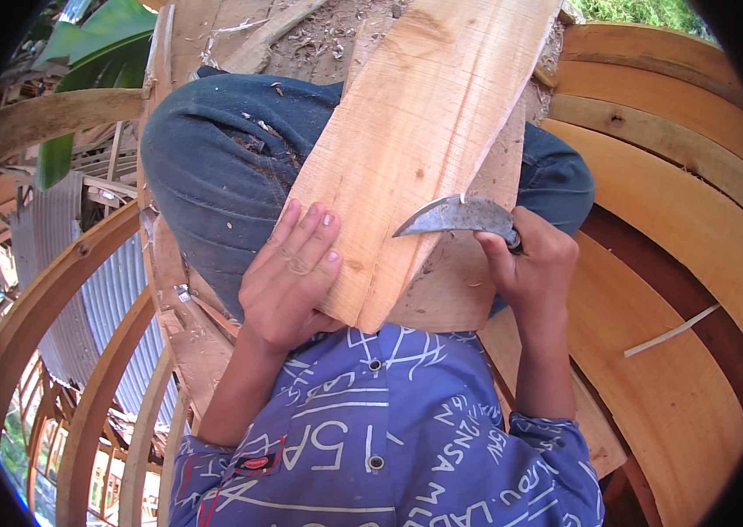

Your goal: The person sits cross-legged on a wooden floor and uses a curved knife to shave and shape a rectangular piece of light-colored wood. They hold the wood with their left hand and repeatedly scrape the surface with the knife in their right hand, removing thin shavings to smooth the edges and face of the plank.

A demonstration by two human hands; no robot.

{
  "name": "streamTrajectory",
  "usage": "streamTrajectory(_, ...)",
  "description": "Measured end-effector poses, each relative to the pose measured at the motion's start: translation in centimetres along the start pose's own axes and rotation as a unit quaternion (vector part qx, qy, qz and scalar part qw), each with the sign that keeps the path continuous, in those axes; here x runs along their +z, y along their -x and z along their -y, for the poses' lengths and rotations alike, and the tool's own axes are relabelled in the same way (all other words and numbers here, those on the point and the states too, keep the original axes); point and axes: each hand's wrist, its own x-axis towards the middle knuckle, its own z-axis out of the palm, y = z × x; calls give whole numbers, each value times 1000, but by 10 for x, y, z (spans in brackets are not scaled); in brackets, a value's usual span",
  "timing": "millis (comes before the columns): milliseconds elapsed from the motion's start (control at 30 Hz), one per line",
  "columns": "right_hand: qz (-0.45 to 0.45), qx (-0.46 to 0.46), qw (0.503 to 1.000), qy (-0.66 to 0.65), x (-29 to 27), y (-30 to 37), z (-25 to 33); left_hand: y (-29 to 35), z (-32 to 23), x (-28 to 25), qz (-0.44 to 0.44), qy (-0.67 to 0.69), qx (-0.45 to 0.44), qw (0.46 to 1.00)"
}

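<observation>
Right side is lined by curved planks (652, 325); pale board (407, 132) is laid lengthwise between the bent legs (213, 176), a second board (446, 294) being exposed past its right edge. Left hand (291, 268) is laid on the near left edge, fingers (303, 237) flat on top, any hold underneath hidden and can't be told; well apart from it, right hand (536, 259) is closed around the curved knife (468, 213), just off the right edge. Blade (433, 218) is seen crossing that edge, tip over the face, open room being left farther up.
</observation>
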Motion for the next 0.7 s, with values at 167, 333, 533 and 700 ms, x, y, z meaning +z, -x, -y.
streamTrajectory(167,-2,6,1000,13,-3,-5,1,2,3,1,-3,5,2,1000)
streamTrajectory(333,-10,0,1000,21,-1,-7,-1,3,4,4,-6,12,1,1000)
streamTrajectory(533,12,12,999,28,-6,-11,-1,2,3,3,-3,13,-4,1000)
streamTrajectory(700,190,96,940,-266,-14,-3,-2,10,10,1,-17,38,-15,999)
